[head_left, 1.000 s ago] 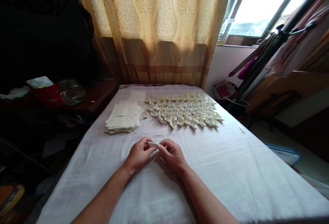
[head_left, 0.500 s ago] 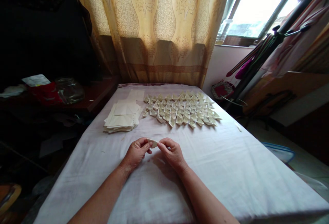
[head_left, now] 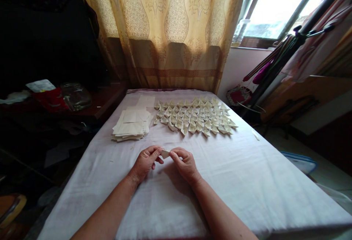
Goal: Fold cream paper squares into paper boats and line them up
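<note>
Between my two hands is a small folded piece of paper (head_left: 165, 154), off-white and pointed at its lower edge. My left hand (head_left: 147, 162) pinches its left end between thumb and forefinger, the other fingers curled loosely below. At its right end, my right hand (head_left: 184, 163) grips it with thumb and forefinger. Both hands are just above the cloth, near the table's middle. Beyond them on the right stand many folded paper boats (head_left: 192, 119) in close rows. A stack of flat paper sheets (head_left: 129, 128) lies beyond my left hand.
A pale cloth covers the table (head_left: 236, 185). Behind it hangs a yellow patterned curtain (head_left: 170, 23). On a dark side table at left are a glass jar (head_left: 75, 97) and a red packet (head_left: 49, 98). A black coat stand (head_left: 280, 56) leans at right, and a paper scrap (head_left: 255, 135) lies near the right edge.
My left fingers have shifted slightly up and left along the folded paper, so more of it shows. The right hand keeps its grip. The view has moved very slightly.
</note>
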A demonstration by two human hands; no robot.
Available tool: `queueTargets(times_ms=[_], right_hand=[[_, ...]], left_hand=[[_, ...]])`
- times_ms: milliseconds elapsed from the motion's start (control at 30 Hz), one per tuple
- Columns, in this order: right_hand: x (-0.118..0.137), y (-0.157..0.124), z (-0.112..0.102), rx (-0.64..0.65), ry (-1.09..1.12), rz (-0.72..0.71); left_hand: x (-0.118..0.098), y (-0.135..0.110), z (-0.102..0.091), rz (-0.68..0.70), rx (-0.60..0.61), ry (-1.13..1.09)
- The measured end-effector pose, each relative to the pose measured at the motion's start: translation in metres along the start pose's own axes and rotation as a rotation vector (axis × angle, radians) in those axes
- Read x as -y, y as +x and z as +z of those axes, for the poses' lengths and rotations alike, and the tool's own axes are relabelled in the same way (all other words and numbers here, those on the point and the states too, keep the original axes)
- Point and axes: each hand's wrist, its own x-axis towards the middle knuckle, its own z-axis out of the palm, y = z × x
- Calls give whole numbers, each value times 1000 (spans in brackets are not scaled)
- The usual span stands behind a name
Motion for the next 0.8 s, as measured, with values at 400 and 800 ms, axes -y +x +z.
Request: queueTargets(times_ms=[400, 800], right_hand=[[6, -1, -2, -29, -47, -40], [5, -3, 2, 9, -38, -36]], left_hand=[[-1, -3, 4, -15, 98, 23], [0, -2, 6, 79, 89, 60]])
